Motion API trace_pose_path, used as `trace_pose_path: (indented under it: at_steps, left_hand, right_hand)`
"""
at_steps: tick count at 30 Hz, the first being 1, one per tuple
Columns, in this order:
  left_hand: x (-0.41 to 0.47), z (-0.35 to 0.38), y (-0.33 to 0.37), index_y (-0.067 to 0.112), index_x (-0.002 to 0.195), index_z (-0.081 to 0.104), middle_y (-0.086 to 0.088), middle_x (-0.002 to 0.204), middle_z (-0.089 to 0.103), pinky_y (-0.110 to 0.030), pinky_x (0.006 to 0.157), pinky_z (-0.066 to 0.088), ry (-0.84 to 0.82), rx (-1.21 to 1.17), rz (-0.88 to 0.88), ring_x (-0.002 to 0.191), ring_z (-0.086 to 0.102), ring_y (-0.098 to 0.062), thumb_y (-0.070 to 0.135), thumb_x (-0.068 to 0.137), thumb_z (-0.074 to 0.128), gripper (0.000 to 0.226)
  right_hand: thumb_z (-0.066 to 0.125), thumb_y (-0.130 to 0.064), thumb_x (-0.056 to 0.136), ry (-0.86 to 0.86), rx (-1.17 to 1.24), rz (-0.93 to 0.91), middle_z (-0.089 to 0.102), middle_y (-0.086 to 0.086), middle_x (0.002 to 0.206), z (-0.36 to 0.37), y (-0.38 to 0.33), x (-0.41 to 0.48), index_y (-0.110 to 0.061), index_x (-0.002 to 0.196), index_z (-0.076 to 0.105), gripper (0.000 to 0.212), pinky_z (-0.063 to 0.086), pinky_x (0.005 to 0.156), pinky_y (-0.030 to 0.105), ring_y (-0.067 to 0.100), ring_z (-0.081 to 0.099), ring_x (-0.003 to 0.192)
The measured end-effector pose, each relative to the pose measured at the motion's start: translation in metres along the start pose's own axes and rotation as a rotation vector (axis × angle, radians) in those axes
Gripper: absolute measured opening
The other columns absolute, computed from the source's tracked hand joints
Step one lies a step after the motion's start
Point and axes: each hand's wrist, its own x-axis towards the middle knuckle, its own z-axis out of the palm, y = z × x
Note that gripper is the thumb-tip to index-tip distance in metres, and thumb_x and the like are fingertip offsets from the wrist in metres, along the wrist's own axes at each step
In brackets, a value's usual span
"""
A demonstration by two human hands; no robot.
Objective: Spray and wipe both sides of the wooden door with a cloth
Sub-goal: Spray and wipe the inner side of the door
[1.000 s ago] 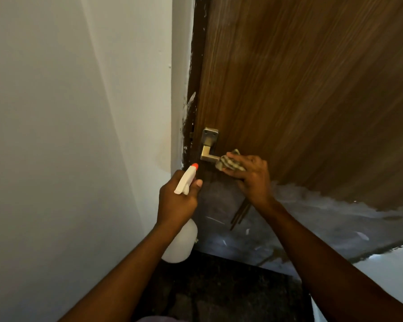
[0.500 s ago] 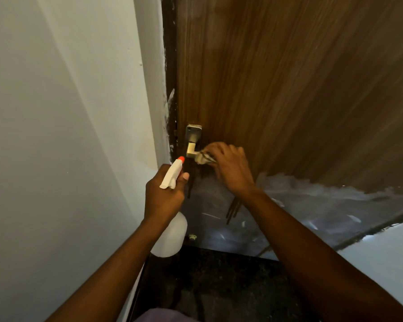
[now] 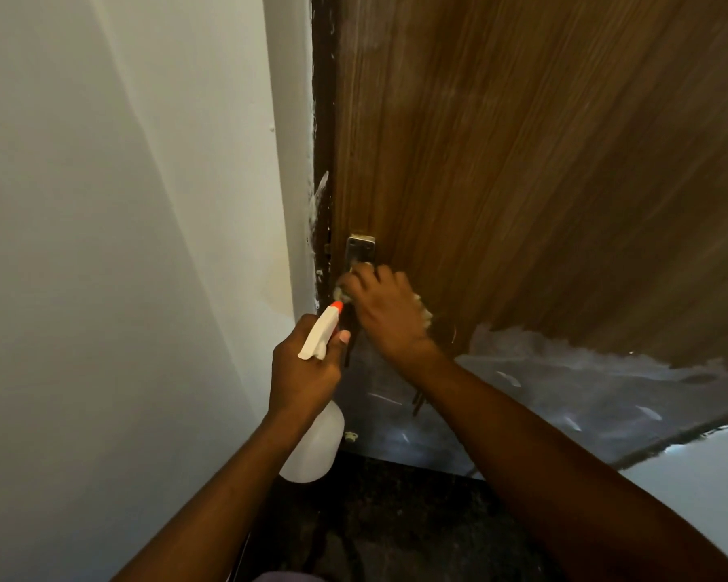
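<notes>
The brown wooden door (image 3: 543,170) fills the upper right; its lower part is grey and smeared with white. A metal handle plate (image 3: 360,249) sits near the door's left edge. My right hand (image 3: 385,308) presses a small checked cloth (image 3: 424,313) over the handle lever, which is hidden under the hand. Only bits of the cloth show at the hand's edges. My left hand (image 3: 305,371) grips a white spray bottle (image 3: 314,438) with an orange nozzle tip, held just left of and below the handle.
A white wall (image 3: 114,266) runs along the left and meets the dark door frame (image 3: 323,161). Dark speckled floor (image 3: 379,522) lies below the door. A pale surface (image 3: 698,485) shows at the lower right.
My right hand with the cloth has slid left along the handle lever towards the plate and now covers it. The left hand and bottle hold steady; the view has shifted slightly.
</notes>
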Motion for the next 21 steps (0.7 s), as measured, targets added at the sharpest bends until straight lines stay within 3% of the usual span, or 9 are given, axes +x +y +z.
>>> trace_pose_path:
  at_steps: [2, 4, 7, 10, 13, 16, 21]
  left_hand:
    - [0.001, -0.001, -0.002, 0.015, 0.123, 0.052, -0.007, 0.118, 0.062, -0.027, 0.085, 0.047, 0.001, -0.023, -0.016, 0.091, 0.055, -0.011, 0.036, 0.084, 0.063, 0.045]
    - [0.001, -0.003, -0.004, 0.015, 0.123, 0.052, -0.007, 0.118, 0.062, -0.028, 0.086, 0.047, 0.008, -0.049, -0.035, 0.091, 0.055, -0.011, 0.036, 0.084, 0.063, 0.045]
    - [0.003, -0.004, -0.005, 0.016, 0.12, 0.053, -0.004, 0.114, 0.063, -0.023, 0.081, 0.046, 0.01, -0.037, -0.018, 0.087, 0.055, -0.01, 0.036, 0.084, 0.063, 0.042]
    - [0.002, -0.003, -0.007, 0.016, 0.122, 0.052, -0.004, 0.117, 0.063, -0.025, 0.082, 0.046, 0.003, -0.047, -0.041, 0.09, 0.055, -0.01, 0.037, 0.084, 0.063, 0.045]
    - [0.0, -0.008, -0.009, 0.015, 0.12, 0.053, -0.005, 0.115, 0.064, -0.023, 0.081, 0.046, 0.012, -0.061, -0.039, 0.088, 0.056, -0.01, 0.035, 0.084, 0.064, 0.043]
    - [-0.001, -0.011, -0.011, 0.016, 0.121, 0.054, -0.005, 0.116, 0.064, -0.023, 0.08, 0.047, 0.007, -0.067, -0.027, 0.09, 0.056, -0.009, 0.034, 0.084, 0.064, 0.043]
    - [-0.011, -0.005, -0.009, 0.016, 0.122, 0.053, -0.002, 0.114, 0.062, -0.022, 0.079, 0.046, -0.036, -0.086, -0.061, 0.092, 0.055, -0.01, 0.033, 0.084, 0.064, 0.043]
  right_hand:
    - [0.076, -0.034, 0.082, -0.04, -0.09, -0.031, 0.053, 0.006, 0.141, 0.005, -0.018, 0.013, -0.025, 0.136, 0.052, 0.06, 0.048, 0.095, 0.039, 0.03, 0.055, 0.122]
    - [0.078, -0.032, 0.081, -0.011, -0.071, -0.019, 0.052, 0.007, 0.142, 0.008, -0.021, 0.018, -0.023, 0.135, 0.055, 0.059, 0.048, 0.095, 0.039, 0.031, 0.055, 0.122]
    - [0.079, -0.021, 0.082, 0.045, 0.157, 0.214, 0.053, 0.01, 0.134, -0.003, -0.014, 0.031, -0.017, 0.124, 0.064, 0.045, 0.048, 0.091, 0.039, 0.031, 0.055, 0.113]
    - [0.075, -0.024, 0.087, 0.054, 0.145, 0.314, 0.058, 0.01, 0.131, -0.013, -0.024, 0.041, -0.016, 0.12, 0.069, 0.035, 0.049, 0.094, 0.042, 0.032, 0.054, 0.116]
    - [0.078, -0.022, 0.084, 0.179, 0.206, 0.247, 0.066, 0.013, 0.115, -0.007, -0.007, 0.013, -0.015, 0.116, 0.072, 0.034, 0.052, 0.079, 0.044, 0.035, 0.061, 0.099]
    - [0.079, -0.014, 0.08, 0.226, 0.189, 0.082, 0.062, 0.011, 0.113, 0.0, 0.047, -0.03, -0.019, 0.117, 0.067, 0.039, 0.048, 0.073, 0.041, 0.032, 0.056, 0.092]
    - [0.08, -0.013, 0.08, 0.152, 0.17, 0.062, 0.06, 0.011, 0.112, 0.001, 0.069, -0.038, -0.017, 0.114, 0.059, 0.041, 0.049, 0.066, 0.038, 0.03, 0.054, 0.089]
